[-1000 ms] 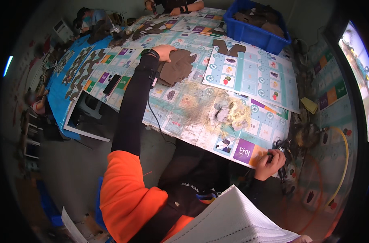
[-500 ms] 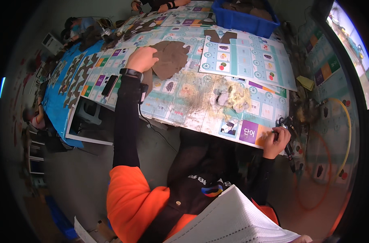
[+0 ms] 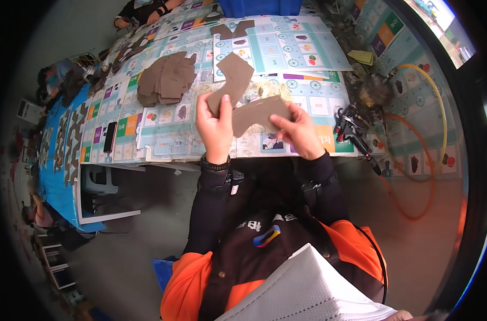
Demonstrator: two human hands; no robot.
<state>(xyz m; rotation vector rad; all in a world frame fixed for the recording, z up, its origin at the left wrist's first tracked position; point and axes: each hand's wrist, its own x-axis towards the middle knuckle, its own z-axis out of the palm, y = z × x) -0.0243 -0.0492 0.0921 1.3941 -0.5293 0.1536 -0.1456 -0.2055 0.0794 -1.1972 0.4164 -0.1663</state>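
Both my hands are raised over the near edge of the table, each closed on flat brown cut material. My left hand (image 3: 215, 125) pinches an angled brown piece (image 3: 235, 75) under its thumb. A second brown piece (image 3: 254, 113), with a curved lower edge, is gripped by my right hand (image 3: 299, 128); its other end reaches my left fingers. Whether the two parts join behind the left hand, I cannot tell. Left of my hands lies a pile of brown pieces (image 3: 168, 79). Further back a notched brown piece (image 3: 232, 32) rests on a printed sheet.
At the table's right edge lies a black spray gun (image 3: 353, 131), near yellow and orange hoses (image 3: 444, 117). A phone (image 3: 110, 136) is on the left. A blue crate (image 3: 259, 6) stands at the back. Other people work at the far left and far side.
My left hand has come back from the pile with brown material. My right hand has left the spray gun and now holds brown material too. The view has shifted.
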